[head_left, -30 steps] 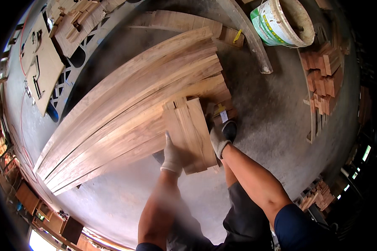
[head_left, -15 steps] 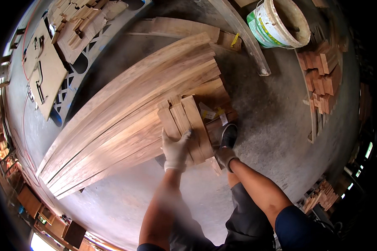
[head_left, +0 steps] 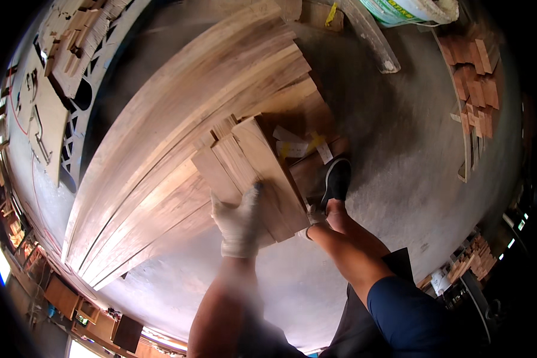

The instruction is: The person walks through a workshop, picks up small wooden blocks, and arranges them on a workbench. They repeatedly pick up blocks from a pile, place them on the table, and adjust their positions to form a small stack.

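Two hands: both gloved in white, both at the near end of a bundle of short boards (head_left: pixel 253 173).
Left grip: the left hand (head_left: pixel 240 222) lay flat on top of the bundle's near end, fingers spread and pressing down; an open palm hold, not a clench.
Right grip: the right hand (head_left: pixel 314 218) sat at the bundle's near right corner, mostly hidden under the edge; whether it was clenched or released could not be told.
Bundle from the grip: it ran up and away from both hands, a little to the left, so the hands held only its near end.
Long axis: near-to-far, tilted slightly leftward at the far end.
Nearer hand: the left one lay squarely over the boards; the right one only met the corner.
Below the bundle: a wide stack of long planks (head_left: pixel 161 161) on the floor, stretching left and beyond the left grip, crossing the bundle's axis at a slant.
Right of the grips: the person's dark shoe (head_left: pixel 336 179), just beside the bundle's right edge and touching the right hand's side.
Far right: a pile of small wood blocks (head_left: pixel 477 77), well apart.
Containers: a white bucket (head_left: pixel 409 9) far beyond the right grip, cut off by the frame; its contents did not show.
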### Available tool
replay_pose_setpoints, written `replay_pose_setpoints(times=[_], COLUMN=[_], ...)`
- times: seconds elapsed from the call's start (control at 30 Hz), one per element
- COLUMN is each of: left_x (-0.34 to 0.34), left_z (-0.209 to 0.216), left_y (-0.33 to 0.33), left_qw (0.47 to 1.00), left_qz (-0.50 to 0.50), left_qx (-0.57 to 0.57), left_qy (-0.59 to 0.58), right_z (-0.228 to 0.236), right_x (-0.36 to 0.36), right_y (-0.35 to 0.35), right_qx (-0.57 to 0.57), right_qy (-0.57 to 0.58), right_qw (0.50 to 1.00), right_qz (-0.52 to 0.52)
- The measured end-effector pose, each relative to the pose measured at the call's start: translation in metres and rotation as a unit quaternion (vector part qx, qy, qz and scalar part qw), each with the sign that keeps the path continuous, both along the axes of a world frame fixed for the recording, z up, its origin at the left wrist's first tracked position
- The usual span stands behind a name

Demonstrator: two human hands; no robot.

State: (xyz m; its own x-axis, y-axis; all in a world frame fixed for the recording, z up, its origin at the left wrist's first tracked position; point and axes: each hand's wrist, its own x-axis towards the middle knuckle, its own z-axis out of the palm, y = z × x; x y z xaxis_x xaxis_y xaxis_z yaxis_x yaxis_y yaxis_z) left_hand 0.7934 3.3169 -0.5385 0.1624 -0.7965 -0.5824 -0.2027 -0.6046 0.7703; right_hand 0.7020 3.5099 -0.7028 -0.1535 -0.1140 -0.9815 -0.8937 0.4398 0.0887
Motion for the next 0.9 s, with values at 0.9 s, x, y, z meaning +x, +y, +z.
replay_pose_setpoints(times=[0.9], left_x=[0.022], left_z=[-0.004], left_y=[-0.007], left_qw=[0.984], left_qz=[-0.051], left_qx=[0.17], left_qy=[0.035], right_z=[0.338], right_x=[-0.067], right_y=[-0.149], right_qx=[-0.314], right_qy=[-0.252], right_qw=[0.914], right_qz=[0.044])
